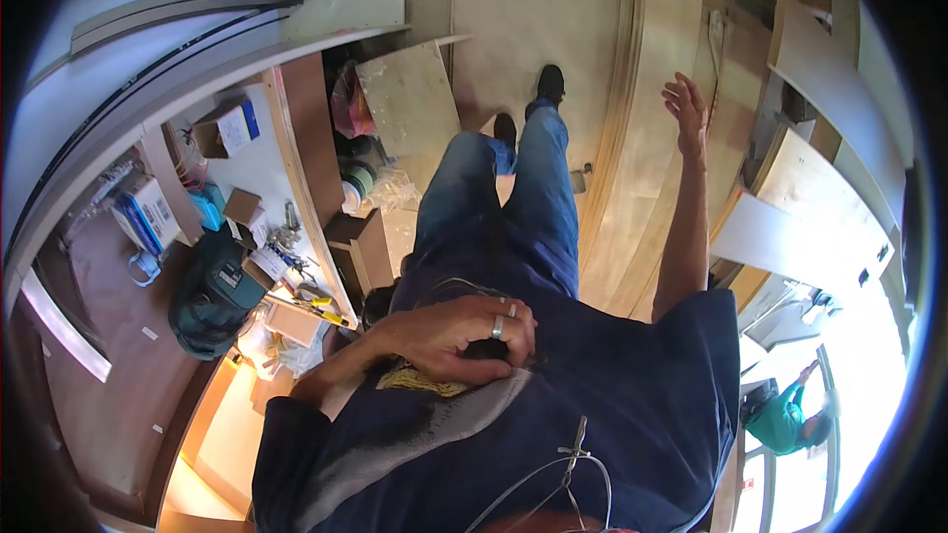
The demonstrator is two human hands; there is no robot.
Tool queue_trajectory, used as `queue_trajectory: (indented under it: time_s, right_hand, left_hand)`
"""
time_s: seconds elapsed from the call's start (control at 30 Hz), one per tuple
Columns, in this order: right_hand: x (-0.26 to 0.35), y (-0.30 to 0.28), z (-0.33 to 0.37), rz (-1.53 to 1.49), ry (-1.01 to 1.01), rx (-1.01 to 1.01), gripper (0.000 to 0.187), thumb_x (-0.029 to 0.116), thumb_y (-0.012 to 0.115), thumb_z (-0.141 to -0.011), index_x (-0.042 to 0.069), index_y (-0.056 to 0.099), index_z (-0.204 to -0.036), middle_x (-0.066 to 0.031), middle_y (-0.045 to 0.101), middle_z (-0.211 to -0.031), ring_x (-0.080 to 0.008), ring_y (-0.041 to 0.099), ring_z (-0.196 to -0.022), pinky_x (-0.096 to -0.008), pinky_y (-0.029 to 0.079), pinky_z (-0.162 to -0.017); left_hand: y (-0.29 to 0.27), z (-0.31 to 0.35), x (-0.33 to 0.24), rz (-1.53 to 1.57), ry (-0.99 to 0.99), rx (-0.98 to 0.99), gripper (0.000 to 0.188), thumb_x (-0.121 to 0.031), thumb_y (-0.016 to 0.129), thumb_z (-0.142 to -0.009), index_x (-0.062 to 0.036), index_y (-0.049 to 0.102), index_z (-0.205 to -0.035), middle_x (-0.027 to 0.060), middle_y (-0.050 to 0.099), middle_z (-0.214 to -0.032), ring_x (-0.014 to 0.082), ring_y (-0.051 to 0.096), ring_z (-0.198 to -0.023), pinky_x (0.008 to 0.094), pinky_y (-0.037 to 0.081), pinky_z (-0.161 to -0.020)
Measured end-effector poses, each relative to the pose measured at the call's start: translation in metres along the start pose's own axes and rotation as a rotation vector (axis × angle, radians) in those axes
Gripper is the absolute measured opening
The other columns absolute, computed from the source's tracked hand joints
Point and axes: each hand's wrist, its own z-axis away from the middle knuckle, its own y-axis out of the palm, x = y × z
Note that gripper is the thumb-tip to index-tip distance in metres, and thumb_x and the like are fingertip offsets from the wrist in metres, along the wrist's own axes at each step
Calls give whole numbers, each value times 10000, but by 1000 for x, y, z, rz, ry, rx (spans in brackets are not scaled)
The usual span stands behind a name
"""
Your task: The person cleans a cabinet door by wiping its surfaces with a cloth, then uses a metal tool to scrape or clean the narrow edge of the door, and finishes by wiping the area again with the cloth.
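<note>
Navy shirt (612, 375) under curled left hand (462, 338), grip unclear — right hand (688, 111) loosely spread — blue-white box (150, 211), print illegible

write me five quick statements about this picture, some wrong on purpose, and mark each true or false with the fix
1. The left hand's grip wears a ring. True.
2. The right hand's grip is clenched into a fist. False: it is open, with the fingers extended and slightly bent.
3. A person in green shows at the lower right. True.
4. The dark green bag is to the right of the blue jeans. False: it is to their left.
5. The shirt is dark. True.
</note>
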Motion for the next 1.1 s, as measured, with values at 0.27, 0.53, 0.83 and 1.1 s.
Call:
queue_trajectory:
  time_s: [0.27, 0.53, 0.83, 1.1]
  right_hand:
    - [-106, 4, -11, -114, 387, 143, 394, 293, 603, -986, 103, 602, -1330, -33, 674, -1022, -119, 654, -811, -243, 519, -642]
    - [-68, 156, 13, 365, 327, 409, 245, 312, 610, -999, 133, 696, -1143, -19, 708, -956, -138, 659, -830, -333, 532, -710]
    - [104, 271, -129, 364, 322, 413, 245, 279, 559, -1025, 115, 642, -1186, -2, 668, -857, -96, 635, -705, -241, 502, -594]
    - [141, 351, -233, 287, 184, 491, 314, 349, 533, -1035, 108, 631, -1211, -50, 694, -864, -126, 661, -713, -270, 519, -603]
  left_hand:
    - [-81, 14, -86, -109, 138, 7, 126, -58, 687, -885, -57, 639, -1002, 93, 642, -1057, 274, 614, -1058, 405, 480, -917]
    - [-138, 61, -134, -237, 315, -87, 180, -82, 704, -868, -53, 649, -1037, 100, 634, -1083, 291, 613, -1066, 403, 482, -933]
    - [-179, 78, -149, -240, 467, -300, 192, -42, 720, -828, -70, 649, -1005, 90, 683, -1068, 300, 644, -1067, 465, 454, -1054]
    - [-224, 64, -201, -288, 459, -515, 216, 1, 703, -800, -69, 658, -999, 88, 687, -1061, 291, 650, -1065, 498, 441, -1082]
